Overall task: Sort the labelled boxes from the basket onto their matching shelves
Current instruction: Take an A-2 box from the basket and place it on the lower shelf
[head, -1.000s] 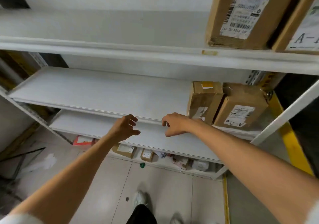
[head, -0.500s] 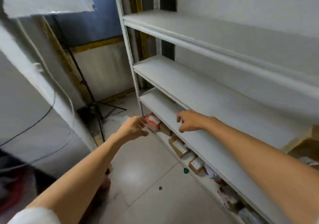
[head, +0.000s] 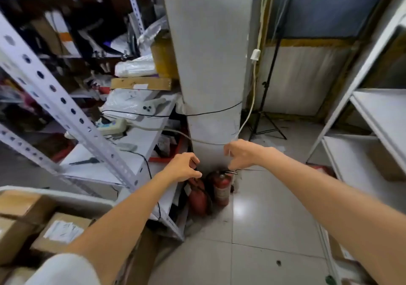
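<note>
Premises: storeroom or small stockroom.
- White slotted-angle racking at left, loaded with plastic-wrapped bundles, cartons and loose clutter.
- Plain white shelves at right, same utilitarian build.
- Cardboard boxes with paper labels packed in basket, lower left.
- Two red fire extinguishers on tiled floor, at foot of grey pillar.
- Power strip and trailing cables on low shelf.
- Black tripod stand against rough back wall.

Tiled floor w/ 2 red extinguishers by pillar base.
</note>
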{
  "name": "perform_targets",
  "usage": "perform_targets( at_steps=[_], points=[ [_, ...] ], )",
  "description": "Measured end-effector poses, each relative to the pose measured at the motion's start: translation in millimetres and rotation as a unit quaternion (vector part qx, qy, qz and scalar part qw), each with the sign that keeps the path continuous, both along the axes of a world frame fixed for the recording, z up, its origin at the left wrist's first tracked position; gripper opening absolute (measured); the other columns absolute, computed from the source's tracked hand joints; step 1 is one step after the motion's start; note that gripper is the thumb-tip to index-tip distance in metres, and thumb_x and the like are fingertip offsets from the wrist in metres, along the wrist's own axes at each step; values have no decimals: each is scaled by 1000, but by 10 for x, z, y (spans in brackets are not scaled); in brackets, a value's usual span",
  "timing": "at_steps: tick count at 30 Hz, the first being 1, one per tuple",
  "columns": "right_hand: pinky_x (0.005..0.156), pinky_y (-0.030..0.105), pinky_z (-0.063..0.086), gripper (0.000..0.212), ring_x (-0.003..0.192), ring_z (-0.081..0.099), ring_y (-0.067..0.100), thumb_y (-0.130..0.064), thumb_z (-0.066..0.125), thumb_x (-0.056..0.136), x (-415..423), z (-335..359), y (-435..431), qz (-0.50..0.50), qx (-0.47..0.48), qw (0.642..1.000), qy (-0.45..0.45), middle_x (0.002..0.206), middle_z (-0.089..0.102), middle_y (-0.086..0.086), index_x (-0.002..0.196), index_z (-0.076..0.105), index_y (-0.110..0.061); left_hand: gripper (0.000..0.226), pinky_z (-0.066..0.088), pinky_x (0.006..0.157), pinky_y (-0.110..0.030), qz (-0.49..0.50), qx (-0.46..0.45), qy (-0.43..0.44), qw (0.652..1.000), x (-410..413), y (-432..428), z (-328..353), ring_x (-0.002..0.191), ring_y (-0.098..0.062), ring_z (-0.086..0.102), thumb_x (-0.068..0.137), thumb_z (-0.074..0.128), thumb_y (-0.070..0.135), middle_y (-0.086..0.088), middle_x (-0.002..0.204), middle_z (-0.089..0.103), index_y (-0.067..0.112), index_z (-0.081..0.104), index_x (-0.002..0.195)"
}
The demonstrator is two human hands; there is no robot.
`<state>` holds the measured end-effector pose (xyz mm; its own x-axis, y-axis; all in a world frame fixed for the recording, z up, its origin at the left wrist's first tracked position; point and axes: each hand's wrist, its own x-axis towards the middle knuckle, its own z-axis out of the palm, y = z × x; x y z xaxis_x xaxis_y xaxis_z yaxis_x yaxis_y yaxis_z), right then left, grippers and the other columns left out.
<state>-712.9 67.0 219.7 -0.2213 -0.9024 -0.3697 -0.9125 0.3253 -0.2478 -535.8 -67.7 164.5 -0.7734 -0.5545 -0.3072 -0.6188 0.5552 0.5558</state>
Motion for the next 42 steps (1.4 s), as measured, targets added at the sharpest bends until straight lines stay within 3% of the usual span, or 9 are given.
perform_targets(
  at_steps=[4,9,11,15,19,24,31,36,42],
  points=[
    [66,32,43,41,86,54,23,-25,65,79,537,-57,-681,126,24,992,-7,102,60,7,113,55,-5,38,46,83,-24,89,19,-8,996,632,-254,-101,97,-13,57,79,76,28,2,106,61,14,61,111],
    [69,34,49,44,92,58,27,-24,64,80,1133,-159,-1280,287,72,955,22,107,60,11,116,55,-2,47,42,78,-23,227,39,-35,972,1443,-207,-287,97,-16,59,76,78,38,1,102,61,16,60,114],
    [69,34,47,42,94,57,28,-25,63,82,1396,-168,-1451,345,103,932,35,107,59,12,115,54,-1,42,45,76,-26,298,40,-31,953,1831,-50,-312,96,-18,61,75,78,38,3,97,60,19,60,108],
    [91,43,49,51,107,55,31,-33,63,82,2031,-261,-1630,452,130,882,26,121,56,11,124,52,-7,35,52,79,-31,447,37,-25,893,2568,403,-380,92,-15,60,79,75,31,2,104,64,20,60,109],
    [74,34,47,50,95,55,25,-28,65,81,2725,-404,-1488,564,120,817,9,110,58,6,125,54,-7,41,51,84,-31,545,75,-30,835,2987,863,-475,98,-19,59,78,77,27,-2,109,62,16,58,113],
    [75,29,45,58,97,55,22,-29,66,77,3301,-596,-1426,630,97,771,0,120,60,9,130,51,-12,44,53,89,-36,595,102,-35,796,3210,1206,-636,99,-18,60,75,78,29,-2,111,63,18,57,113],
    [85,32,49,55,102,55,21,-27,66,79,3889,-871,-1862,629,116,768,25,124,58,5,130,51,-12,45,51,87,-32,616,120,-33,778,3743,957,-916,98,-15,59,76,76,33,2,110,61,22,54,114],
    [87,47,54,48,100,62,30,-29,65,73,4426,-1045,-2433,604,137,783,56,111,65,13,115,57,-7,42,46,81,-27,623,133,-19,771,4392,429,-1060,95,-13,57,79,75,33,3,108,61,22,54,113],
    [90,38,51,53,108,56,26,-24,61,82,4994,-1308,-2981,575,155,801,67,125,57,10,131,50,-11,44,42,75,-23,619,152,-18,770,5025,-93,-1298,95,-13,57,79,75,29,0,110,60,15,57,116]
  ],
)
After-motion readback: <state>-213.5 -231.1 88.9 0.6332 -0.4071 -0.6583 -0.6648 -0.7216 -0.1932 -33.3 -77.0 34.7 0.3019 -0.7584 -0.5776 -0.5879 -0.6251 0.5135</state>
